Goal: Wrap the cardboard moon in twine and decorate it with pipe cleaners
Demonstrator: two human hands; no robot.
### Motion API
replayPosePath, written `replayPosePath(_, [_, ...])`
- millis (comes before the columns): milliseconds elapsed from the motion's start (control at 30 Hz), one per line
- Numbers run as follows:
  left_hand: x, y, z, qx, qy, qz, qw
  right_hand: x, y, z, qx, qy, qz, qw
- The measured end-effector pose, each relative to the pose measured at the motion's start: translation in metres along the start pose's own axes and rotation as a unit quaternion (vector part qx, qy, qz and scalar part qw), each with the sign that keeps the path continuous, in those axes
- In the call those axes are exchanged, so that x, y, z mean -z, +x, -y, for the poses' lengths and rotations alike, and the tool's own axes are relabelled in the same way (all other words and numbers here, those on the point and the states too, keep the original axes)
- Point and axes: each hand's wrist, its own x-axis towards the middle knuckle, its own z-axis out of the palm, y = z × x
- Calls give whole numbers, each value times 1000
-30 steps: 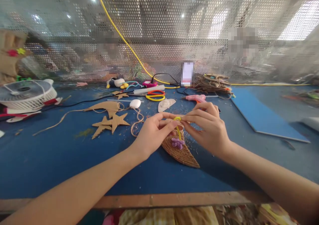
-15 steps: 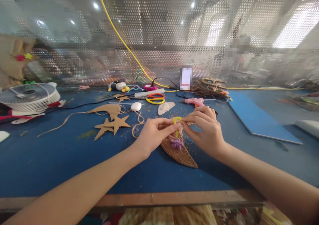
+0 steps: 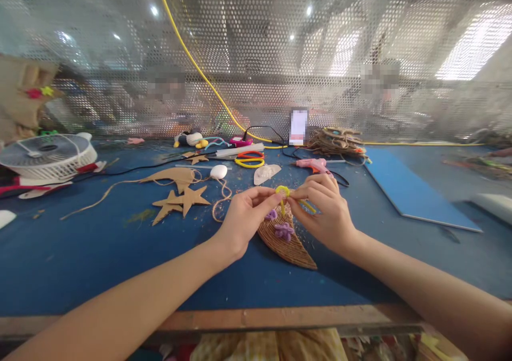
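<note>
A fuzzy yellow pipe cleaner (image 3: 282, 191), curled into a small loop with a tail hanging down, is pinched between both hands. My left hand (image 3: 244, 217) grips its left side with thumb and forefinger. On the other side, the fingers of my right hand (image 3: 322, 206) close on it, and a yellow end (image 3: 307, 206) shows under that palm. Below the hands a crescent (image 3: 290, 249) covered in coiled brown twine lies on the blue table. It bears a purple flower (image 3: 284, 231) and a second purple piece (image 3: 271, 215), partly covered by my left hand.
Cardboard stars (image 3: 192, 201) and a cardboard crescent (image 3: 180, 177) with loose twine lie left. Beyond are scissors (image 3: 250, 162), a pink glue gun (image 3: 316, 165), a phone (image 3: 298, 127) and a twine pile (image 3: 336, 141). A fan (image 3: 48, 155) stands far left; a blue board (image 3: 416, 190) lies right.
The yellow loop has become smaller and rounder and sits slightly lower left. My right hand has shifted a little left, and a yellow end now shows beneath it. More of the second purple piece is visible.
</note>
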Motion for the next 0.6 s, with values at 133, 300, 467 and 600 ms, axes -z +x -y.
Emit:
replayPosePath(133, [2, 0, -1, -4, 30, 14, 999, 2, 0, -4, 14, -22, 3, 1000])
replayPosePath(300, [7, 1, -2, -25, 77, 3, 997, 3, 1, -9, 46, -38, 39, 997])
replayPosePath(467, [8, 1, -1, -26, 71, -19, 997, 1, 3, -9, 14, -15, 22, 1000])
replayPosePath(600, [8, 0, 1, -36, 96, 7, 995, 1, 4, -5, 56, -14, 38, 998])
